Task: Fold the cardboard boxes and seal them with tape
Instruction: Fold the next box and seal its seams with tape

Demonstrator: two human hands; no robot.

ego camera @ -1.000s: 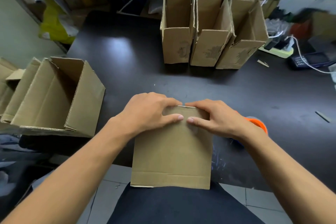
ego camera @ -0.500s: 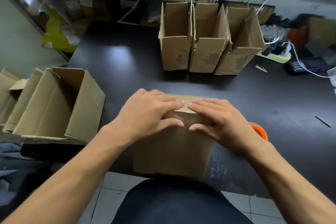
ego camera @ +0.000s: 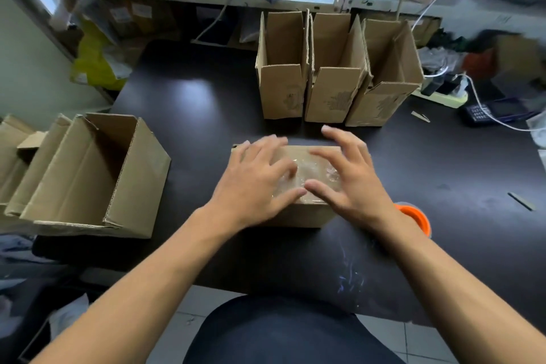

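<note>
Closed cardboard box (ego camera: 307, 213) lies on the dark table (ego camera: 192, 115) near its front edge, clear tape (ego camera: 313, 173) across its top face. Left hand (ego camera: 254, 183) and right hand (ego camera: 351, 180) spread over the box top, fingers straight and splayed, gripping nothing; motion blur leaves it unclear whether the fingertips touch the tape. Orange tape roll (ego camera: 415, 217) sits just right of the right wrist; three open boxes (ego camera: 334, 91) stand upright farther back.

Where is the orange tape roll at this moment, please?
In the head view, the orange tape roll lies on the dark table, low right of centre, beside the right wrist and right of the small box.
</note>
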